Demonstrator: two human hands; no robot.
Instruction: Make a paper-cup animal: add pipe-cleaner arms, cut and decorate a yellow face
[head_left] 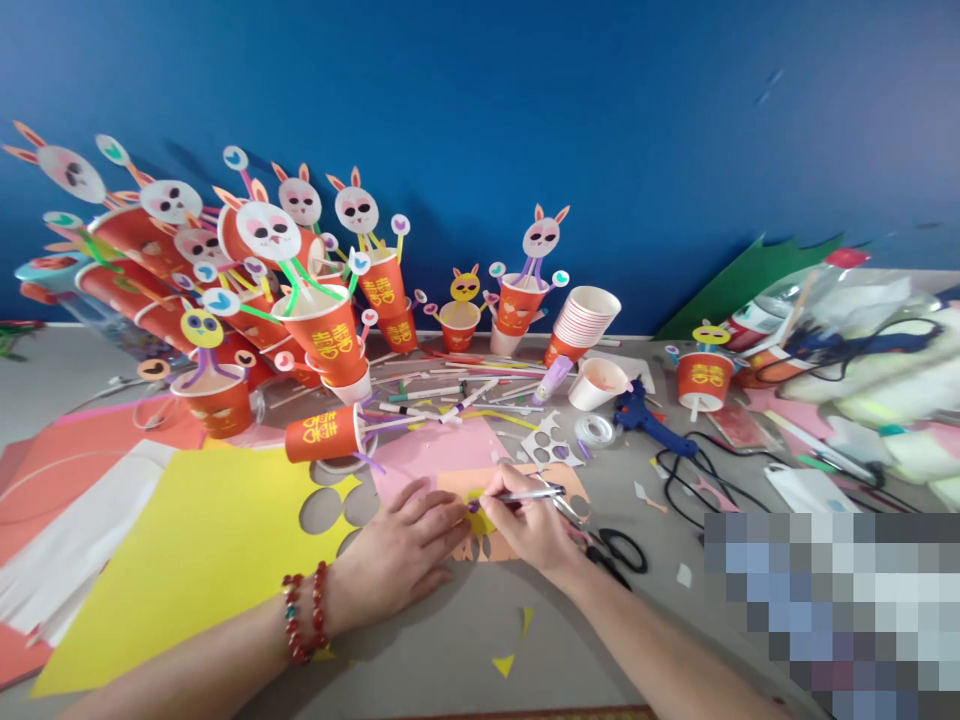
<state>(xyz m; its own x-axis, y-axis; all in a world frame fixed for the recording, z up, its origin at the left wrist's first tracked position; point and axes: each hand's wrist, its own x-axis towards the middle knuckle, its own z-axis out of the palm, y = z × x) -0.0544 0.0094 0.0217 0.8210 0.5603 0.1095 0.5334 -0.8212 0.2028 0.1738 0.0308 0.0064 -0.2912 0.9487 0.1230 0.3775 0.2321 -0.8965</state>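
Observation:
My right hand [534,530] grips a pen [536,493] with a dark and silvery barrel, its tip end over a small yellow paper disc [482,522]. Dark purple marking shows on the disc, partly hidden by my fingers. The disc lies on a peach paper sheet [454,482] with cut-outs in it. My left hand [394,550] rests palm down, fingers stretched out, the fingertips at the disc's left edge. Black-handled scissors [624,550] lie just right of my right hand. Left of my left hand is a yellow sheet [187,550] with round holes.
Red paper cups with rabbit faces [322,330] crowd the back left. A fallen cup [322,435] lies nearer. Markers [442,390] are strewn across the middle. A blue glue gun [652,420], its cord, a tape roll [595,430] and stacked cups [585,320] stand to the right.

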